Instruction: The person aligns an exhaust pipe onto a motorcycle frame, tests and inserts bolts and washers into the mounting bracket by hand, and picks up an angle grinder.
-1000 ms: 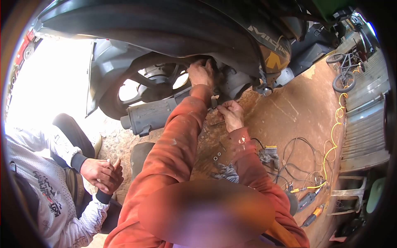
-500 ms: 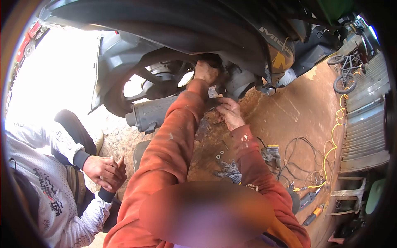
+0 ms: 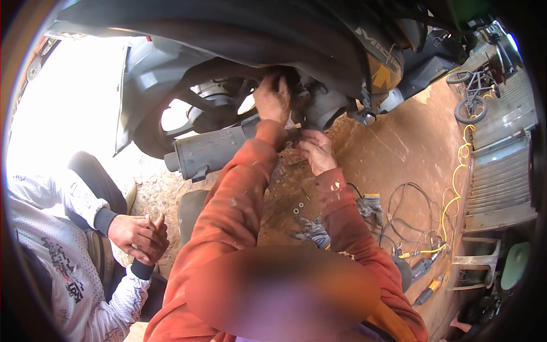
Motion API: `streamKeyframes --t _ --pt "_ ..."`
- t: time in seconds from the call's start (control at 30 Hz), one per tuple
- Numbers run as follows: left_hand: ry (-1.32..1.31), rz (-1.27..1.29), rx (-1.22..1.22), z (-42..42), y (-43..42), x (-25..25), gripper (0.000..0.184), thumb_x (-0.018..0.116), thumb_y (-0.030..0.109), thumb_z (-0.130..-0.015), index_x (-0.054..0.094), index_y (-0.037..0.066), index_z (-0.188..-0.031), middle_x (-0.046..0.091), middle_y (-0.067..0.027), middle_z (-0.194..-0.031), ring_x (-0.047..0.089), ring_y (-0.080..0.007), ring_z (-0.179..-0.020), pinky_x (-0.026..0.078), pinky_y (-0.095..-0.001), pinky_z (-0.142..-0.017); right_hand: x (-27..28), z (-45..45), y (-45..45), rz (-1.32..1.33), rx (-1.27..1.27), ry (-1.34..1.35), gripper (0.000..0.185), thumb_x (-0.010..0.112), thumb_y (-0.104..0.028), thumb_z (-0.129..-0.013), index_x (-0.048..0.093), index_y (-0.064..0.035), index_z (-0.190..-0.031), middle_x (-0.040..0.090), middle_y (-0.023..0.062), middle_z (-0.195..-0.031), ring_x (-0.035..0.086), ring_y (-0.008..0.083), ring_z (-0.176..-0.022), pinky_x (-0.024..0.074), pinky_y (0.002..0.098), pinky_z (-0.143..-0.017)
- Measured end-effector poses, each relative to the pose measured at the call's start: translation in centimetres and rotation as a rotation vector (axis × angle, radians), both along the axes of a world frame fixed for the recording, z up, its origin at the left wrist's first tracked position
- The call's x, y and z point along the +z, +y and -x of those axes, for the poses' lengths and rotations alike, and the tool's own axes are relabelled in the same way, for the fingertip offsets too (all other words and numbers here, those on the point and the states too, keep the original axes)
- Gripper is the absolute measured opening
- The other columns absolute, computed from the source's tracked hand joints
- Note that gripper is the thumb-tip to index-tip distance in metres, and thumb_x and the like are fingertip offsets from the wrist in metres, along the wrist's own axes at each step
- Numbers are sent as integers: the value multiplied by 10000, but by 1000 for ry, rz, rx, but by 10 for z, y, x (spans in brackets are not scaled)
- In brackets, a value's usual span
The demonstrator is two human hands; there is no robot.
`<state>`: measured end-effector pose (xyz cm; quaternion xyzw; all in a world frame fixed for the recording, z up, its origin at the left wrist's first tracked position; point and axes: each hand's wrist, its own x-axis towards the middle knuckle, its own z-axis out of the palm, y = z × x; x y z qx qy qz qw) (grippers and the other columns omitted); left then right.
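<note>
My left hand (image 3: 272,100) reaches up between the wheel (image 3: 196,105) and the dark underside of a motorcycle (image 3: 228,34); its fingertips are in shadow and what they touch is hidden. Lower and to the right, my right hand (image 3: 317,150) has its fingers bent together at the front end of the grey exhaust muffler (image 3: 213,149). Whatever lies between those fingers is too small to make out. The muffler hangs at a slant below the wheel, and my left forearm crosses in front of it.
Another person's clasped hands (image 3: 138,236) are at the left. Two small rings (image 3: 298,208), gloves (image 3: 312,229), a yellow cable (image 3: 454,199) and power tools (image 3: 428,289) lie on the floor (image 3: 387,148). A small bicycle (image 3: 472,97) stands at the right.
My left hand has shifted slightly left and its fingers show more spread than half a second ago. My right hand stays by the muffler's end. The whole view has shifted a little.
</note>
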<state>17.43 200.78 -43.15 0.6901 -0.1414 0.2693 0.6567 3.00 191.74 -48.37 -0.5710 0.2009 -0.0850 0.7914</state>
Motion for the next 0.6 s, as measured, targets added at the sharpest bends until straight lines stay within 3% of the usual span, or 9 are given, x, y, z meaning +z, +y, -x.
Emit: streamKeyframes --t 0.07,0.13,0.2,0.23,0.27,0.33,0.43,0.5,0.6 --pt "166 266 -148 17 9 6 168 633 103 -854 671 18 -993 692 -150 -910 672 -308 -804 526 -341 -747 8 -2 -1 -4 -85 -108 261 578 11 -858 525 38 -1113 619 154 -994 645 213 -803 548 323 -633" --pt "57 252 -161 21 13 8 196 659 16 -823 685 31 -1017 674 -120 -863 657 -277 -757 519 -325 -715 29 -3 0 25 -78 -140 245 549 -24 -878 515 31 -1114 598 126 -973 618 189 -765 523 306 -570" --pt "-267 -246 -576 23 20 20 262 676 18 -794 667 32 -1055 677 -123 -861 658 -270 -780 517 -329 -724 49 -4 -3 -151 -98 -265 199 461 -31 -892 508 39 -1072 565 83 -835 548 143 -645 442 279 -451" --pt "-330 -419 -631 23 19 23 303 695 39 -768 652 37 -1068 680 -110 -854 659 -264 -803 515 -345 -726 68 -3 4 -203 -153 -244 179 480 -140 -949 501 9 -1047 536 47 -797 477 104 -583 359 240 -409" --pt "-327 -425 -635 25 19 25 303 695 39 -768 652 37 -1068 680 -110 -854 659 -264 -803 515 -345 -726 68 -4 1 -209 -157 -243 179 480 -140 -949 501 9 -1047 536 47 -797 477 104 -583 359 240 -409" --pt "-35 -623 -838 29 24 43 327 699 66 -767 631 40 -1087 691 -99 -876 666 -267 -832 518 -360 -732 68 -7 -5 -295 -72 -167 195 566 -195 -953 506 -22 -1022 525 22 -781 461 75 -566 330 213 -392" --pt "-24 -662 -834 20 24 38 398 717 86 -756 592 35 -1131 696 -113 -913 671 -274 -872 520 -366 -757 54 -8 -7 -72 11 -162 191 628 -213 -937 521 -65 -992 526 14 -806 439 54 -573 311 184 -403" --pt "-7 -703 -839 19 24 32 418 722 85 -751 585 34 -1142 695 -123 -947 671 -274 -885 520 -367 -768 45 -8 -10 -158 -15 -211 166 644 -158 -920 521 -68 -985 521 12 -796 435 50 -577 315 184 -414" --pt "26 -434 -784 21 21 23 417 742 110 -739 596 28 -1121 678 -144 -1016 662 -306 -901 518 -385 -792 36 -13 -17 -238 -61 -304 157 657 -86 -898 521 -70 -976 536 22 -804 433 43 -587 325 180 -438"
